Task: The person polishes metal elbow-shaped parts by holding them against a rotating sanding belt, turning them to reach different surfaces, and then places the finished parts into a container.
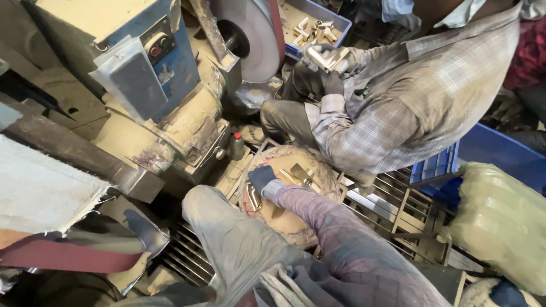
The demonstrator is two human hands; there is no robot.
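A single head-worn camera looks steeply down from above the wearer's lap, close over the knee and a gloved hand (261,177) at a round basket (318,170). It faces forward toward a grinding machine (165,85) upper left and a co-worker's sleeve (398,113) opposite.

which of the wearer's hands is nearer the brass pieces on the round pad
Right, as far as the view shows. The gloved right hand rests on the round pad, touching the brass pieces. The left hand is out of view, so its place cannot be told.
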